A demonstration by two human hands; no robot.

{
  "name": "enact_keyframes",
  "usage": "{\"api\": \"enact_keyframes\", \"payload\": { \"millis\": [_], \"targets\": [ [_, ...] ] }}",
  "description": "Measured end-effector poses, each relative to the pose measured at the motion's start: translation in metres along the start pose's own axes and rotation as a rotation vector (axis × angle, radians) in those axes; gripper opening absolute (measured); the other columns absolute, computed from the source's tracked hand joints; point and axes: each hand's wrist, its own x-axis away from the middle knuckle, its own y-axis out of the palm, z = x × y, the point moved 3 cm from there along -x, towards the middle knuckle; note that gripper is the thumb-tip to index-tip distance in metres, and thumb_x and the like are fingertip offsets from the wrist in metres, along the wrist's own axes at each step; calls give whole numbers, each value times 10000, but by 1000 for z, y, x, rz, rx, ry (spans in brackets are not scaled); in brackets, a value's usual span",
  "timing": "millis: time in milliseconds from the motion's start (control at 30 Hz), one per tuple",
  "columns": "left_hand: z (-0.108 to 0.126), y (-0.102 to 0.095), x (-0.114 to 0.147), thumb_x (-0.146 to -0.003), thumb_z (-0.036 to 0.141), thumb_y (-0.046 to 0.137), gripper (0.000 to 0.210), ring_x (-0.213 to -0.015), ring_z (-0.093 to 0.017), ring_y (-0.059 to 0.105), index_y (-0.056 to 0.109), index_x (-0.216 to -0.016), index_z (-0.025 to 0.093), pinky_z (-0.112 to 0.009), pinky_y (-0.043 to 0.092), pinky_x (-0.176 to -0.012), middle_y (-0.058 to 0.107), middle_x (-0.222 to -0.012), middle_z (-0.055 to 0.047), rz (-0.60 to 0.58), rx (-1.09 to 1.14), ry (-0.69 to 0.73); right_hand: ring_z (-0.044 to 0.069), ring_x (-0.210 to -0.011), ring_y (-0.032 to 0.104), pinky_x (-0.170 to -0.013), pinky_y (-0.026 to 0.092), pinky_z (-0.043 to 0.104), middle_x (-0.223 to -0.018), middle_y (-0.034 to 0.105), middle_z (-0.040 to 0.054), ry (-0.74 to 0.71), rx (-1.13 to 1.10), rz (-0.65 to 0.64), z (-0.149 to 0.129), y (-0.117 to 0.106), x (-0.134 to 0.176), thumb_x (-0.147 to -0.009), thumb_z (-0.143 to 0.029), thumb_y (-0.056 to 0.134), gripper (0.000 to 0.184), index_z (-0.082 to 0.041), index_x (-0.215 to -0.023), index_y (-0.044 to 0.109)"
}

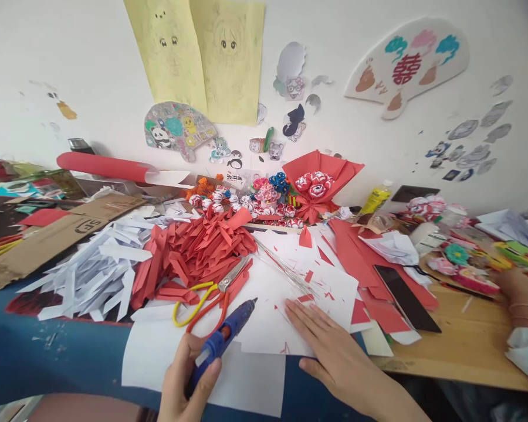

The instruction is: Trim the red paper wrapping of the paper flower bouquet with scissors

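My L hand (188, 375) grips blue glue gun (229, 329), pt hidden; R hand (330, 346) flat on wht paper (264, 316), cut off past wrist.

The 2 bare hands are apart. The left hand (176, 384) is raised in a grip, fingers (183, 353) curled, thumb (210, 375) opposing them. The right hand (338, 350) lies flat, palm down, fingers straight and pointing forward-left, thumb spread; its forearm (391, 395) slants in from the lower right.
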Motion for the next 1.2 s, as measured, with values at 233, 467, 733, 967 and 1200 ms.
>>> {"api": "enact_keyframes", "payload": {
  "millis": [233, 467, 733, 967, 1200],
  "targets": [
    [11, -6, -9, -906, 447, 534, 266, -858, -197, 667, 581, -1061, 237, -253, 529, -714, 705, -977, -58, -118, -284, 412, 188, -1478, 162, -1206, 237, 382, -1603, 100, 23, 24, -34, 45, 2, -9, -7, -960, -518, 371, 757, -226, -1536, -23],
    [24, 6, -29, -921, 171, 477, 167, -687, -175, 601, 567, -1059, 197, -279, 450, -595, 655, -843, -45, -258, -636, 899, 215, -1471, 182, -1195, 268, 426, -1598, 131, 46, -40, -65, 43, 0, 1, -17, -943, -538, 401, 776, -227, -1535, 8],
    [12, 11, -35, -912, 89, 433, 247, -708, -176, 571, 567, -1105, 166, -311, 391, -640, 633, -857, -49, -203, -781, 980, 231, -1458, 237, -1165, 331, 422, -1590, 166, 51, -32, 58, 94, 3, -8, -3, -943, -528, 414, 785, -205, -1539, 17],
    [16, 12, -27, -879, 45, 488, 265, -746, -182, 597, 558, -1115, 144, -321, 409, -667, 661, -891, -71, -163, -717, 993, 213, -1444, 280, -1144, 357, 404, -1585, 196, 44, -58, 119, 114, 1, 2, 1, -955, -521, 388, 755, -200, -1540, 34],
    [-8, -30, 1, -847, 46, 582, 334, -804, -172, 663, 560, -1150, 186, -330, 465, -762, 718, -935, -67, 84, -644, 942, 237, -1410, 354, -1090, 414, 399, -1557, 300, 73, -74, 204, 284, 0, -1, 10, -907, -560, 469, 834, -160, -1540, 101]
  ]
}}
